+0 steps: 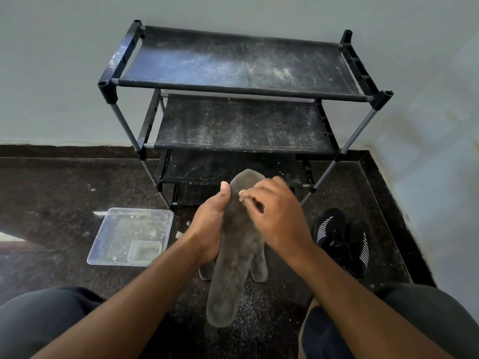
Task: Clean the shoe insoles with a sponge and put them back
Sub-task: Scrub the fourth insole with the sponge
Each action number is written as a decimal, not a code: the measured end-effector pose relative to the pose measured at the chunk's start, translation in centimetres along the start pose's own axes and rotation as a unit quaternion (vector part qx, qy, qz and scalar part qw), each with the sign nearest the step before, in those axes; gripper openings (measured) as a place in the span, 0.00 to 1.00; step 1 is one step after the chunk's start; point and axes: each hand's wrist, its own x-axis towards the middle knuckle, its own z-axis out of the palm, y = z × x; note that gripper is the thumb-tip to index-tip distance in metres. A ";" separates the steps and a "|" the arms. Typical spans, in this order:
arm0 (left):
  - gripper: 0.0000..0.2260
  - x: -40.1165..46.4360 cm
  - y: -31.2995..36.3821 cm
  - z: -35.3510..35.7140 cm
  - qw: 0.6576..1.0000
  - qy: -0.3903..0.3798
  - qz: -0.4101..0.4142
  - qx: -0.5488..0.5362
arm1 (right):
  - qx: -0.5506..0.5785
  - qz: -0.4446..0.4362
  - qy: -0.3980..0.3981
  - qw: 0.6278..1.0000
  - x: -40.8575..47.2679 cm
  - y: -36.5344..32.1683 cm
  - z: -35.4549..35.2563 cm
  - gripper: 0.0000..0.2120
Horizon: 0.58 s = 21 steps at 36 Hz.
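The left hand grips a grey insole while the right hand presses a small sponge onto it.

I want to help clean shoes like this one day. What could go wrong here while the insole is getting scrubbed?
1. The left hand grips the grey insole only along one edge, so hard rubbing by the right hand with the small sponge might bend it or knock it loose.
2. A second insole lies right underneath, so loosened grit may fall onto it.
3. The clear tray sits close to the left arm and could get bumped.
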 end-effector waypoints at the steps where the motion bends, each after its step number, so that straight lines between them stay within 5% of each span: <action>1: 0.29 0.0 0.0 0.0 1.000 0.002 0.000 0.008 | -0.004 0.026 0.018 1.000 0.3 0.5 -0.2 0.02; 5: 0.28 0.0 0.1 0.1 1.000 0.006 -0.009 0.018 | -0.012 0.090 0.049 0.995 0.8 1.5 -0.8 0.02; 11: 0.29 0.3 0.0 -0.1 1.000 -0.001 -0.017 -0.020 | 0.019 -0.036 -0.045 0.998 -0.6 -0.9 0.5 0.03; 17: 0.28 0.4 -0.4 -0.2 1.000 -0.001 0.003 0.022 | -0.006 0.062 0.053 0.997 0.8 1.4 -0.4 0.02; 21: 0.28 0.4 -0.5 0.0 1.000 -0.013 0.004 0.016 | 0.006 0.022 0.045 0.999 0.1 0.2 0.1 0.03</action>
